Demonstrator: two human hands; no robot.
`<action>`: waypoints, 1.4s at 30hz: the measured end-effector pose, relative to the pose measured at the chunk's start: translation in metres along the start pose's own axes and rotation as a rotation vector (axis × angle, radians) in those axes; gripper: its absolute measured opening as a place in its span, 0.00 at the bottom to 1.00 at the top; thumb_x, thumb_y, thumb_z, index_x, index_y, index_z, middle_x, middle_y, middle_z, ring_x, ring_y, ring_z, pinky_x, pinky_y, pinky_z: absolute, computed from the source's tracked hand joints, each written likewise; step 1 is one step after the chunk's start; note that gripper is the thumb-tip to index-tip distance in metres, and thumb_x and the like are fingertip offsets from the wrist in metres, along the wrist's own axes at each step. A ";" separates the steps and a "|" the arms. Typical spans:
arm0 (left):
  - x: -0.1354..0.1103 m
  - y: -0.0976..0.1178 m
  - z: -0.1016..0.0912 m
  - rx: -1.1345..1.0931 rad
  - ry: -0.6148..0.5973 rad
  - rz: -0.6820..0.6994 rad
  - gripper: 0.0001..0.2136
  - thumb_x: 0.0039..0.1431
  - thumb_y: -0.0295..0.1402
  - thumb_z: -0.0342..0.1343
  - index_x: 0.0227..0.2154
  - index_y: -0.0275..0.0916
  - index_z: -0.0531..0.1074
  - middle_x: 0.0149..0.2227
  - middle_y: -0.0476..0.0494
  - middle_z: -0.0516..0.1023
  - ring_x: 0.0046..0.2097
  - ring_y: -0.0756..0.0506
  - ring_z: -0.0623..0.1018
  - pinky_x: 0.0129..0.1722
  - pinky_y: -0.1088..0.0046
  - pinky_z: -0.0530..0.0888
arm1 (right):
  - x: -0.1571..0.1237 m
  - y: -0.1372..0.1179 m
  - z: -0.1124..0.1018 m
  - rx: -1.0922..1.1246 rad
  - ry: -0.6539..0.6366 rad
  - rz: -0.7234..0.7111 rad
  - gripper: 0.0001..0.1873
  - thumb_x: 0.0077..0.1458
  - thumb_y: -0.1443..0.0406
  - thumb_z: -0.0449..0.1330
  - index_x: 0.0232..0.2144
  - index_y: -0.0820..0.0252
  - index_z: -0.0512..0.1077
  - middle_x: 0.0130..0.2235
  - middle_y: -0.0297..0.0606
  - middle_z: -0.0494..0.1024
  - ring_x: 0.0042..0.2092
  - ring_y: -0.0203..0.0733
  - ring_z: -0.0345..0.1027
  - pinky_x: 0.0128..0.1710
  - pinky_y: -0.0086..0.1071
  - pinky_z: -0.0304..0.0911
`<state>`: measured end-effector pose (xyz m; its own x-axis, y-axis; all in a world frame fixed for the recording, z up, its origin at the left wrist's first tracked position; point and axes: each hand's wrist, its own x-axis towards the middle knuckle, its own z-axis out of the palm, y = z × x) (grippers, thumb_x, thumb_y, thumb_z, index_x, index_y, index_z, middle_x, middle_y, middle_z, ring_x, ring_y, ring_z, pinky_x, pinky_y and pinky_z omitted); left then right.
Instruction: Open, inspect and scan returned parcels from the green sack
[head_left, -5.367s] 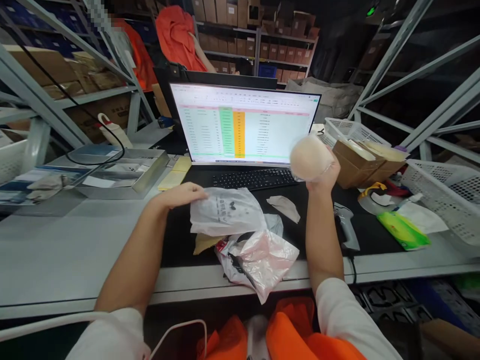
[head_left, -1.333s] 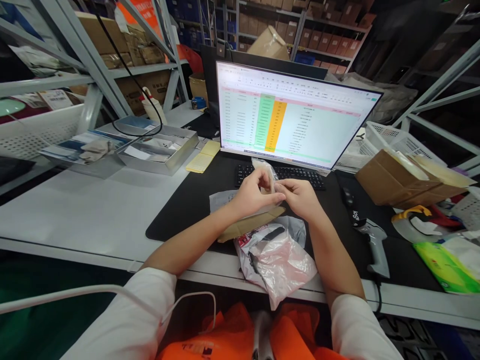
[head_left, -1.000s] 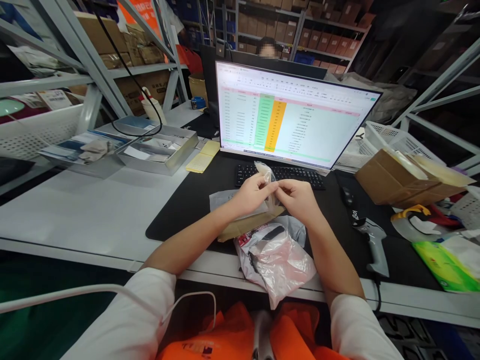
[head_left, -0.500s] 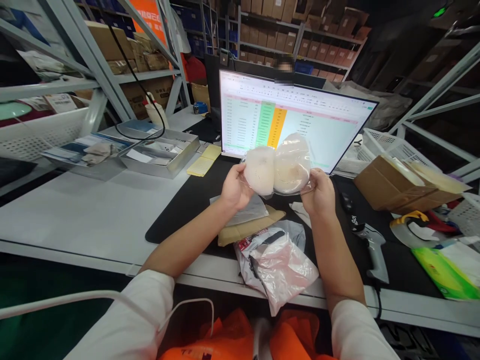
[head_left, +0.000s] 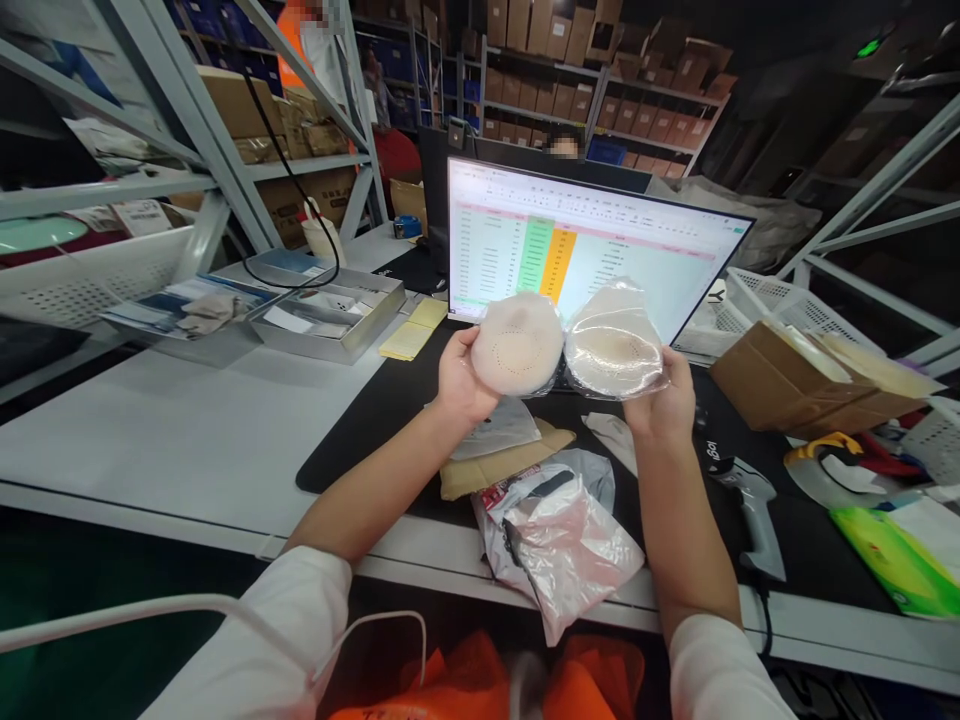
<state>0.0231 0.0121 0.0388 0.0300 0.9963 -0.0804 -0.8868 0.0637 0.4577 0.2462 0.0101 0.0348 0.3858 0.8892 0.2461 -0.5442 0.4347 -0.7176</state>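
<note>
My left hand (head_left: 466,378) is closed on the edge of a pale, round bra pad (head_left: 517,345) with a ring of tiny holes. My right hand (head_left: 663,398) grips a second bra pad (head_left: 615,350), wrapped in shiny clear plastic. Both pads are held up side by side before the monitor (head_left: 637,240), a narrow gap between them. Under my hands lie a crumpled white and pink plastic mailer bag (head_left: 570,545), a piece of brown cardboard (head_left: 480,470) and a translucent bag (head_left: 499,428).
A barcode scanner (head_left: 756,510), a tape roll (head_left: 825,465) and a green packet (head_left: 896,560) lie right. Behind them stands a brown carton (head_left: 780,380). On the left are yellow notes (head_left: 412,328) and a grey tray (head_left: 352,340). A person (head_left: 565,142) is behind the monitor.
The two pads have moved apart, and the left one now faces me more fully. My right hand has shifted slightly right and down.
</note>
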 end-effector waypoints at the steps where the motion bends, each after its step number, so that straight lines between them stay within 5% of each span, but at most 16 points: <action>1: 0.000 -0.002 -0.001 0.019 0.006 0.028 0.12 0.61 0.36 0.52 0.40 0.36 0.77 0.37 0.43 0.85 0.51 0.37 0.83 0.55 0.58 0.78 | -0.002 0.000 -0.001 -0.028 0.013 -0.066 0.04 0.51 0.63 0.63 0.30 0.57 0.72 0.32 0.31 0.78 0.40 0.39 0.75 0.48 0.32 0.72; 5: -0.003 -0.022 -0.007 0.191 -0.047 0.083 0.08 0.62 0.37 0.60 0.40 0.39 0.76 0.38 0.45 0.85 0.46 0.42 0.84 0.49 0.65 0.79 | -0.025 0.006 0.004 -0.422 0.000 -0.336 0.08 0.56 0.58 0.65 0.29 0.54 0.73 0.30 0.32 0.79 0.39 0.42 0.77 0.45 0.36 0.75; 7: -0.007 -0.034 -0.011 0.271 -0.135 0.014 0.10 0.60 0.38 0.65 0.39 0.38 0.76 0.39 0.45 0.84 0.43 0.44 0.84 0.46 0.69 0.79 | -0.041 0.014 0.010 -0.723 -0.248 -0.342 0.11 0.60 0.55 0.64 0.32 0.54 0.78 0.40 0.40 0.84 0.47 0.49 0.79 0.52 0.43 0.74; 10: -0.009 -0.044 -0.018 0.258 -0.210 -0.057 0.15 0.57 0.40 0.69 0.41 0.38 0.76 0.42 0.44 0.84 0.43 0.47 0.83 0.44 0.73 0.78 | -0.057 0.025 0.019 -0.990 -0.632 -0.335 0.14 0.64 0.57 0.59 0.43 0.55 0.83 0.58 0.43 0.79 0.65 0.54 0.68 0.67 0.51 0.61; 13: -0.004 -0.043 -0.020 0.291 -0.180 0.009 0.19 0.50 0.34 0.73 0.44 0.38 0.75 0.43 0.45 0.84 0.44 0.46 0.83 0.48 0.71 0.78 | -0.058 0.027 0.019 -1.031 -0.803 -0.352 0.18 0.66 0.61 0.55 0.50 0.54 0.81 0.60 0.41 0.77 0.68 0.51 0.63 0.70 0.51 0.57; 15: -0.002 -0.038 -0.019 0.351 -0.166 0.043 0.22 0.47 0.29 0.73 0.45 0.38 0.76 0.44 0.43 0.85 0.46 0.43 0.84 0.52 0.66 0.78 | -0.052 0.024 0.015 -0.979 -0.780 -0.416 0.17 0.66 0.62 0.55 0.50 0.53 0.81 0.58 0.41 0.79 0.66 0.50 0.67 0.69 0.49 0.60; 17: -0.001 -0.030 -0.016 0.375 -0.185 0.038 0.23 0.46 0.29 0.73 0.47 0.37 0.77 0.46 0.39 0.85 0.49 0.39 0.84 0.56 0.60 0.77 | -0.043 0.021 0.008 -0.929 -0.571 -0.500 0.17 0.63 0.61 0.60 0.51 0.55 0.80 0.60 0.44 0.77 0.66 0.51 0.66 0.70 0.50 0.58; 20: -0.005 -0.021 -0.013 0.361 -0.253 0.051 0.24 0.46 0.30 0.74 0.48 0.37 0.78 0.50 0.36 0.84 0.55 0.34 0.81 0.60 0.55 0.75 | -0.028 0.019 0.000 -0.804 -0.354 -0.316 0.34 0.54 0.54 0.69 0.61 0.57 0.72 0.62 0.50 0.74 0.65 0.56 0.66 0.66 0.53 0.61; 23: -0.010 -0.021 -0.011 0.309 -0.259 0.141 0.24 0.48 0.30 0.72 0.51 0.40 0.77 0.55 0.39 0.82 0.60 0.35 0.78 0.62 0.57 0.74 | -0.023 0.020 0.001 -0.642 -0.549 0.123 0.37 0.52 0.44 0.69 0.57 0.59 0.74 0.49 0.48 0.82 0.49 0.53 0.78 0.50 0.47 0.74; 25: -0.012 -0.026 -0.011 0.260 -0.195 0.171 0.24 0.50 0.32 0.71 0.52 0.42 0.77 0.57 0.41 0.81 0.62 0.35 0.77 0.63 0.56 0.74 | -0.028 0.022 0.007 -0.595 -0.656 0.263 0.33 0.52 0.41 0.68 0.46 0.61 0.79 0.42 0.44 0.84 0.41 0.49 0.78 0.46 0.42 0.75; 28: -0.015 -0.031 -0.012 0.224 -0.144 0.083 0.22 0.54 0.43 0.66 0.50 0.39 0.76 0.56 0.37 0.81 0.64 0.32 0.74 0.64 0.52 0.72 | -0.038 0.026 0.017 -0.540 -0.661 0.276 0.29 0.48 0.41 0.71 0.37 0.60 0.80 0.38 0.42 0.84 0.40 0.47 0.77 0.46 0.41 0.74; 31: -0.017 -0.025 -0.012 0.248 -0.222 0.045 0.28 0.55 0.53 0.60 0.51 0.37 0.76 0.56 0.33 0.80 0.67 0.29 0.71 0.64 0.49 0.71 | -0.041 0.027 0.018 -0.469 -0.642 0.306 0.29 0.47 0.41 0.71 0.37 0.60 0.80 0.38 0.41 0.84 0.40 0.47 0.77 0.45 0.41 0.74; 36: -0.017 -0.007 -0.011 0.353 -0.351 0.101 0.26 0.53 0.48 0.65 0.54 0.48 0.73 0.62 0.42 0.76 0.65 0.33 0.72 0.62 0.50 0.72 | -0.034 0.020 0.006 -0.458 -0.770 0.455 0.27 0.47 0.45 0.74 0.36 0.62 0.80 0.36 0.40 0.83 0.38 0.43 0.76 0.43 0.35 0.72; 42: -0.008 -0.004 -0.012 0.448 -0.320 0.074 0.14 0.56 0.46 0.64 0.38 0.45 0.72 0.56 0.44 0.80 0.61 0.34 0.75 0.56 0.51 0.76 | -0.028 0.013 0.002 -0.420 -0.787 0.451 0.26 0.46 0.51 0.76 0.42 0.61 0.79 0.40 0.38 0.82 0.40 0.40 0.75 0.41 0.31 0.71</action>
<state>0.0208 0.0034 0.0270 0.1757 0.9624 0.2073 -0.6112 -0.0584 0.7893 0.2262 -0.0089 0.0198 -0.4779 0.8660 0.1470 -0.1526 0.0830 -0.9848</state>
